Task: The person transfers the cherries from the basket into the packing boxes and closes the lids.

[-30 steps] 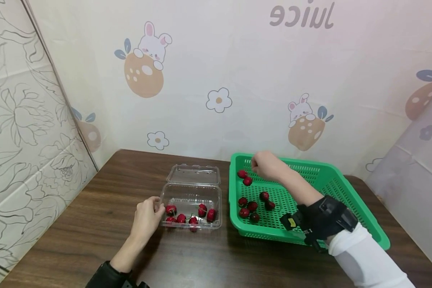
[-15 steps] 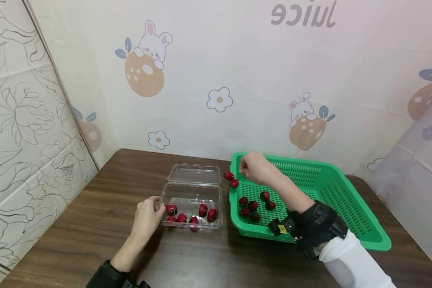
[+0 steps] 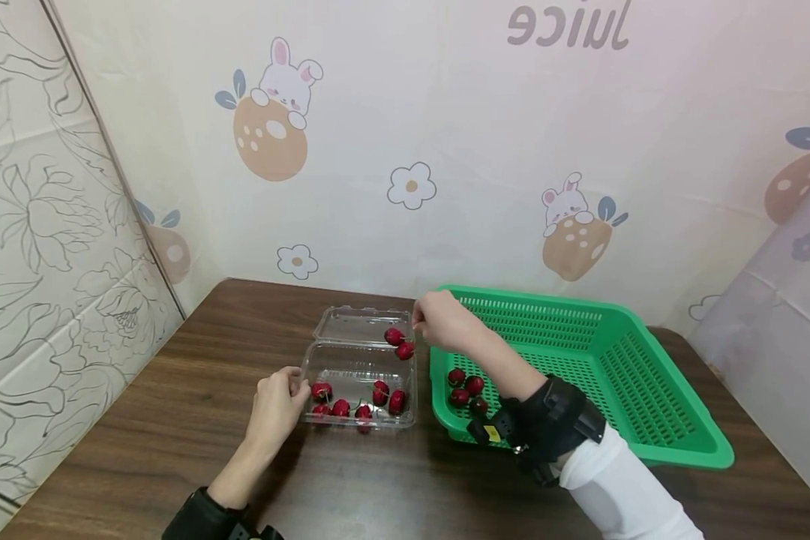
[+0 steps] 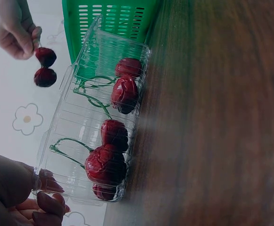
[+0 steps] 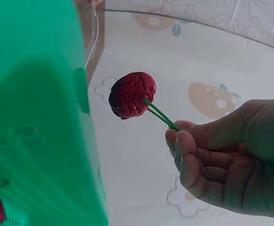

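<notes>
My right hand pinches the green stems of a pair of red cherries, which hang over the right side of the clear plastic clamshell box. In the right wrist view one wrinkled cherry shows at the stem ends, covering the other. At the box's left rim my left hand grips the edge between thumb and fingers, plainest in the left wrist view, where the fingers lie against the plastic. Several stemmed cherries lie inside along the near side. The lid lies folded back.
A green slotted basket stands right of the box, close beside it. Several cherries lie in its left part, and my right forearm covers some of its floor. The brown wooden table meets a patterned wall covering behind.
My right hand has lifted the pair of cherries out of the basket's far left corner and carried it left, over the box. The left hand and the box have stayed put.
</notes>
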`<state>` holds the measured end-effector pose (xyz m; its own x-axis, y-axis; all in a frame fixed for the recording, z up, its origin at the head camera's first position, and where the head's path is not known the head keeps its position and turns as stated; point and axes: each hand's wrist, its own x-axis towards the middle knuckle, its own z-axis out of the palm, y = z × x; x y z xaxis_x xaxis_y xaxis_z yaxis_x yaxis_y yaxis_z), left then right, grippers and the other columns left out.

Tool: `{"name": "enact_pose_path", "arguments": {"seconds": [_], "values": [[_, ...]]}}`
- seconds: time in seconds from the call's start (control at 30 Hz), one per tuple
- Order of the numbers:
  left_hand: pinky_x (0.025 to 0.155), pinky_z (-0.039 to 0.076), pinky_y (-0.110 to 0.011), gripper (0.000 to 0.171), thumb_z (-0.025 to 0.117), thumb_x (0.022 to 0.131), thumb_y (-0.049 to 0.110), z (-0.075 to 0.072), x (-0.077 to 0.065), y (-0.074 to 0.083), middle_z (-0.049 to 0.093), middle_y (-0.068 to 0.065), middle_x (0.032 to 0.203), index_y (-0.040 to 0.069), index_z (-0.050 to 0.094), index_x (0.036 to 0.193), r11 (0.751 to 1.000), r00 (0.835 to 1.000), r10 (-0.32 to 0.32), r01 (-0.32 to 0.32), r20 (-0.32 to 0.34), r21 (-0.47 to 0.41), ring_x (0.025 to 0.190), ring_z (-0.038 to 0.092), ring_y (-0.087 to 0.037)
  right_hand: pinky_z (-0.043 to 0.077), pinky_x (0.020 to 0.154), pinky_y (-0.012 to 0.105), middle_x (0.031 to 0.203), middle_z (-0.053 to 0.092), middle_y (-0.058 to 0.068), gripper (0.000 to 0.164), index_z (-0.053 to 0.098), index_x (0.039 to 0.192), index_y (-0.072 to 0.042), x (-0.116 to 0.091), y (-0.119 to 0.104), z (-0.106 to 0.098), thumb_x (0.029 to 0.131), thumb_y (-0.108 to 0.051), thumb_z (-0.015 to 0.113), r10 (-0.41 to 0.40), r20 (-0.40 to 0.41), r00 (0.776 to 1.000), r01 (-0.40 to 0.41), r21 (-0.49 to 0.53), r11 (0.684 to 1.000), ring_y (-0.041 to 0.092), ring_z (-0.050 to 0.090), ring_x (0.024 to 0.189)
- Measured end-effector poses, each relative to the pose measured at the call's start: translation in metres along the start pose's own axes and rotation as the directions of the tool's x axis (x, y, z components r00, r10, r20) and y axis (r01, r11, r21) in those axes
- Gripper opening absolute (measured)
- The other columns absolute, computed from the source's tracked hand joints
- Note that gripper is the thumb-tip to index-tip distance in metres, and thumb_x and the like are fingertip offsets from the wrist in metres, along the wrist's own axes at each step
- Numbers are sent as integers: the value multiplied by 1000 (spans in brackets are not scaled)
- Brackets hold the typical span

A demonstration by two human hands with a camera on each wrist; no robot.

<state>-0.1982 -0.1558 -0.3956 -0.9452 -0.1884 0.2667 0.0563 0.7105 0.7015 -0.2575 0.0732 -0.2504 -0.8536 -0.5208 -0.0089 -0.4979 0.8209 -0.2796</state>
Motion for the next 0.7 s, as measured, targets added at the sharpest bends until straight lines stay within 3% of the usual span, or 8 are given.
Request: {"name": "enact_pose_path", "arguments": {"seconds": [0.3,0.5,0.6,0.7], "values": [[40,31,-24,23,56,80,3,1,1,0,44,1,52,-13,59,97,1000,1000,7,-7,-10,0,44,37,-9,37,51,23,65,57,4,15,62,71,-3,12,-23,13,84,-2,55,-31,12,999,31,-23,999,12,46,54],[41,32,-24,23,56,80,2,1,1,0,45,0,52,-13,59,97,1000,1000,3,-3,-9,1,44,38,-9,29,47,23,52,42,0,22,60,65,-1,18,-32,25,84,3,49,-2,42,999,1,22,1000,11,32,48],[40,32,-24,23,56,80,2,1,0,1,45,1,52,-13,59,97,1000,1000,9,-9,-9,0,44,38,-9,33,49,24,50,40,-2,23,59,62,-3,22,-36,31,82,4,50,-9,46,999,8,11,1000,10,32,48],[40,32,-24,22,57,79,2,0,0,0,45,1,52,-13,59,96,1000,1000,14,-14,-11,0,44,38,-9,31,49,25,47,33,-3,31,49,53,-8,26,-39,36,81,4,50,-14,53,998,14,-13,1000,10,27,46]]}}
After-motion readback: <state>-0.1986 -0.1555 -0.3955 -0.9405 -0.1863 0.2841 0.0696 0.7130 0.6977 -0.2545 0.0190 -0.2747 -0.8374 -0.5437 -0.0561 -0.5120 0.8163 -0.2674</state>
